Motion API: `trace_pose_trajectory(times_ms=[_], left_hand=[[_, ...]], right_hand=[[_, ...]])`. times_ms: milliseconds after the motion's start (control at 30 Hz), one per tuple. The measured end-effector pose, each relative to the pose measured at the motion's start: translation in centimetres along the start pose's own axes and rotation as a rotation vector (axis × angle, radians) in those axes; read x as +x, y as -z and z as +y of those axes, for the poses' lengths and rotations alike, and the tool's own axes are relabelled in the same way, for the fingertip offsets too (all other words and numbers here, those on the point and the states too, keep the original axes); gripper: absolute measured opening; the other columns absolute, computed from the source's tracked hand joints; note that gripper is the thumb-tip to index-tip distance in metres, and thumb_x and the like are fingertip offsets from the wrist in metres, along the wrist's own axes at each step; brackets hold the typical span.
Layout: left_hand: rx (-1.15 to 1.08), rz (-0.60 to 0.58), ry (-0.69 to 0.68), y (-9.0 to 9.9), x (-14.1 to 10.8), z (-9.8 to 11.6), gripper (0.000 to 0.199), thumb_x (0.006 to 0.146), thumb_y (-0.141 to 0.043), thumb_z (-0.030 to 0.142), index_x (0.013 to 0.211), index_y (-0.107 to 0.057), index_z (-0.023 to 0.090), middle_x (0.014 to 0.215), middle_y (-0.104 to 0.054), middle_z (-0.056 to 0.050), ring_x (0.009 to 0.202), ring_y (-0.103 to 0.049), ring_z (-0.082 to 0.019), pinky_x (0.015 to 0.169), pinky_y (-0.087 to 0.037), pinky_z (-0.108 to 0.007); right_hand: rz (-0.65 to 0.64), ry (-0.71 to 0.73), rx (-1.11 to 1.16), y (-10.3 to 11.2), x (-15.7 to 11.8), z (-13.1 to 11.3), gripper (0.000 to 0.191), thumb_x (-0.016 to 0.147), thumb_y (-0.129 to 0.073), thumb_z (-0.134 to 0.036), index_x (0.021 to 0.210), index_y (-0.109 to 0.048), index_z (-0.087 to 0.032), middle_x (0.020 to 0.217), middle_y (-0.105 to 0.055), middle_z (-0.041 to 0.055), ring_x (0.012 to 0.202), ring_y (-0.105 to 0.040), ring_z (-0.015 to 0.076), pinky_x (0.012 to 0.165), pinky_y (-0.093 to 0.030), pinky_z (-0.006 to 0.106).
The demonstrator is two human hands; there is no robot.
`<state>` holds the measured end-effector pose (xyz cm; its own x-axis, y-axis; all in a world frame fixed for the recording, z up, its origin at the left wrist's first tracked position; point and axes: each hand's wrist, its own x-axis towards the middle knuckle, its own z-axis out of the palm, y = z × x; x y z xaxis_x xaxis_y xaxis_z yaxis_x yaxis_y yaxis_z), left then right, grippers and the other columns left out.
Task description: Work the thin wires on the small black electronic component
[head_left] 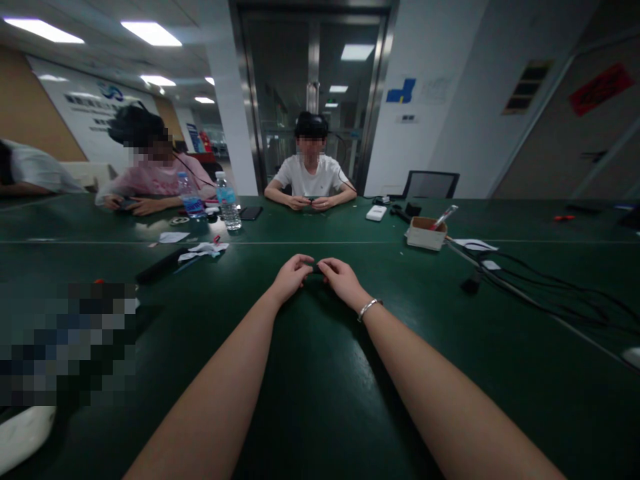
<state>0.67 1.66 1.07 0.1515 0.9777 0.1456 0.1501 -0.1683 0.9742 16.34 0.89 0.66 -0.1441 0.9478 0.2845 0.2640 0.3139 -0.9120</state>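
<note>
Both my arms reach forward over the dark green table (320, 413). A small dark object (317, 269) is held between my hands, just above the tabletop; its shape is too small to make out. My left hand (293, 275) pinches its left end with bent fingers. On the other side, my right hand (340, 277) grips the right end between thumb and fingers. A silver bracelet (369, 309) circles my right wrist.
Across the table sit a person in white (313, 175) and a person in pink (155, 177). Bottles (229, 203) and crumpled paper (204, 251) lie left. Right are a small box (426, 235), a white device (377, 213) and black cables (545, 283).
</note>
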Motion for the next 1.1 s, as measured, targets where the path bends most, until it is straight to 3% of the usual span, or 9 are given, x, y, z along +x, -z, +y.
trace_pose_trajectory(times_ms=[167,533,667,1100], left_hand=[[-0.003,-0.025,0.026,0.09,0.28,-0.15,0.025,0.084,-0.045,0.031,0.096,-0.060,0.015,0.054,-0.050,0.003,0.044,-0.041,-0.008,0.042,-0.031,-0.018],[-0.013,-0.017,0.052,0.13,0.41,-0.03,0.022,0.078,-0.051,0.022,0.097,-0.060,0.014,0.060,-0.054,0.002,0.048,-0.043,-0.007,0.043,-0.032,-0.016],[-0.020,-0.016,0.032,0.09,0.43,-0.20,0.025,0.084,-0.045,0.029,0.095,-0.061,0.014,0.057,-0.052,0.002,0.045,-0.041,-0.007,0.043,-0.032,-0.017],[-0.023,-0.001,0.036,0.04,0.17,0.08,0.022,0.078,-0.055,0.027,0.093,-0.064,0.014,0.060,-0.056,0.001,0.046,-0.043,-0.007,0.043,-0.032,-0.018]], right_hand=[[0.002,0.004,-0.011,0.02,0.05,0.14,0.031,0.082,-0.053,-0.042,0.095,-0.064,-0.015,0.062,-0.054,-0.0012,0.056,-0.048,0.0119,0.054,-0.038,0.024],[-0.002,-0.015,0.015,-0.03,-0.10,-0.47,0.027,0.082,-0.053,-0.037,0.093,-0.063,-0.014,0.061,-0.052,-0.0021,0.055,-0.048,0.0110,0.054,-0.038,0.023],[-0.001,-0.011,0.006,-0.01,-0.04,-0.33,0.028,0.082,-0.053,-0.038,0.093,-0.063,-0.014,0.060,-0.052,-0.0026,0.053,-0.047,0.0107,0.053,-0.038,0.023],[-0.009,-0.012,-0.018,0.02,-0.06,-0.25,0.031,0.082,-0.053,-0.041,0.094,-0.064,-0.015,0.064,-0.053,-0.0014,0.056,-0.048,0.0113,0.055,-0.039,0.025]])
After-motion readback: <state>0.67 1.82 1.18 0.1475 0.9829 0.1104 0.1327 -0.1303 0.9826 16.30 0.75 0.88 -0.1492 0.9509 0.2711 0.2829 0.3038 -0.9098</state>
